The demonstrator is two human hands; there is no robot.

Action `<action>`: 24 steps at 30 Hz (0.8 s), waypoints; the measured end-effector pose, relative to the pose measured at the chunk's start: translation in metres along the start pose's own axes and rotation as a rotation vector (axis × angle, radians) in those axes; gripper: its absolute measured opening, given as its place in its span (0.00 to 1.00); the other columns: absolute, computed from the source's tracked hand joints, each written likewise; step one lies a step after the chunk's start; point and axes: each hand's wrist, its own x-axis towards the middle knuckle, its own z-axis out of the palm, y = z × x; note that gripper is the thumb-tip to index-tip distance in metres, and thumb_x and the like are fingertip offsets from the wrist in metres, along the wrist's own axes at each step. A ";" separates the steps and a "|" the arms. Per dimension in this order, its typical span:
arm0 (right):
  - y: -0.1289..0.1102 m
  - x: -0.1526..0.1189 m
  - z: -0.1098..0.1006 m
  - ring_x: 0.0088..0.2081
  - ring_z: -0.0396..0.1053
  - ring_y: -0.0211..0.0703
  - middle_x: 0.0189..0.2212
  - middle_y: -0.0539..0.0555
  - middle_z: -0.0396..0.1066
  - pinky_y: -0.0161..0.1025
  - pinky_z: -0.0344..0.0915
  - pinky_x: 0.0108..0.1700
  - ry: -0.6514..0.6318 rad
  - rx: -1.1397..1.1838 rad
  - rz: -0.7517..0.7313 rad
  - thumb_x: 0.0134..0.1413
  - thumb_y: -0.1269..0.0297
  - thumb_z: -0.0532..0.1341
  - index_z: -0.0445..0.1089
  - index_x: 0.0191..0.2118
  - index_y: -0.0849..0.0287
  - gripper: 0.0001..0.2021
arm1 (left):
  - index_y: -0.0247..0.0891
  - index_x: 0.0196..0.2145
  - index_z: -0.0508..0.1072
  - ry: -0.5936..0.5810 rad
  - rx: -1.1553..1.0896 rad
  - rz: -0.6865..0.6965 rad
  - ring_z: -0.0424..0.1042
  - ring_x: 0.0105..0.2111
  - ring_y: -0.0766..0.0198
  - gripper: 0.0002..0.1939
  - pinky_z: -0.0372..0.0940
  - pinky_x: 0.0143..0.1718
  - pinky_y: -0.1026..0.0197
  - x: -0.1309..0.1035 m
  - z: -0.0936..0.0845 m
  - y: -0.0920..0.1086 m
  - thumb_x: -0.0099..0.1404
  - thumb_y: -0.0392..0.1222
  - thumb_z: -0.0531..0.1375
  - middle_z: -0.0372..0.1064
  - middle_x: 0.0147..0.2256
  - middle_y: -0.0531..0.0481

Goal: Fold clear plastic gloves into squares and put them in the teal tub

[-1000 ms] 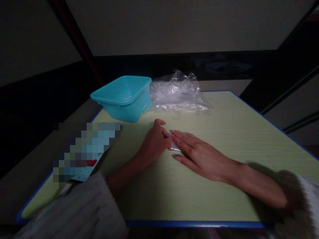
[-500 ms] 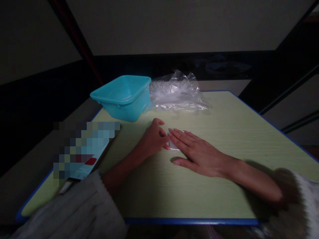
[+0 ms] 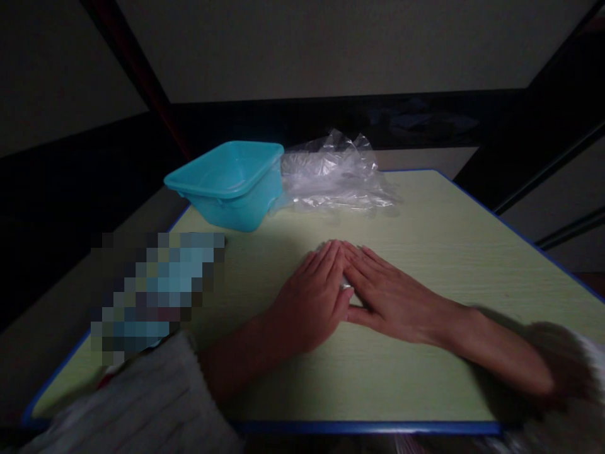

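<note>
My left hand (image 3: 312, 296) lies flat with its fingers stretched forward, palm down on the table. Beside it my right hand (image 3: 392, 293) is also flat, its fingertips meeting those of the left. Beneath the two hands is a small, thin, clear-and-white plastic piece (image 3: 346, 285). Only a sliver of it shows between the hands; the rest is covered, so I cannot tell its exact kind. Both hands press down on it without gripping.
A turquoise plastic basin (image 3: 255, 202) stands at the back left of the pale table (image 3: 454, 252). Crumpled clear plastic bags (image 3: 335, 176) lie beside it. At the left edge a flat object (image 3: 161, 290) is blurred out. Blue trim (image 3: 368, 427) runs along the table's edge.
My left hand has gone from curled fingers at the plastic piece's left edge to lying flat over it. My right hand remains flat, shifted slightly.
</note>
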 end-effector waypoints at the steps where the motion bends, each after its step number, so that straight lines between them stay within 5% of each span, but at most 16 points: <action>1: 0.000 0.000 0.001 0.63 0.41 0.54 0.61 0.71 0.44 0.54 0.44 0.61 -0.015 0.005 0.002 0.55 0.40 0.44 0.45 0.61 0.77 0.42 | 0.18 0.57 0.52 -0.022 0.020 -0.010 0.47 0.61 0.51 0.26 0.48 0.59 0.49 -0.001 0.002 -0.001 0.67 0.42 0.42 0.47 0.60 0.28; 24: 0.014 -0.009 -0.007 0.63 0.34 0.55 0.62 0.72 0.35 0.56 0.40 0.61 -0.149 -0.023 0.026 0.54 0.39 0.44 0.40 0.63 0.76 0.44 | 0.17 0.57 0.51 -0.175 0.125 -0.036 0.41 0.62 0.48 0.34 0.45 0.60 0.49 0.000 -0.004 -0.004 0.66 0.52 0.45 0.41 0.61 0.26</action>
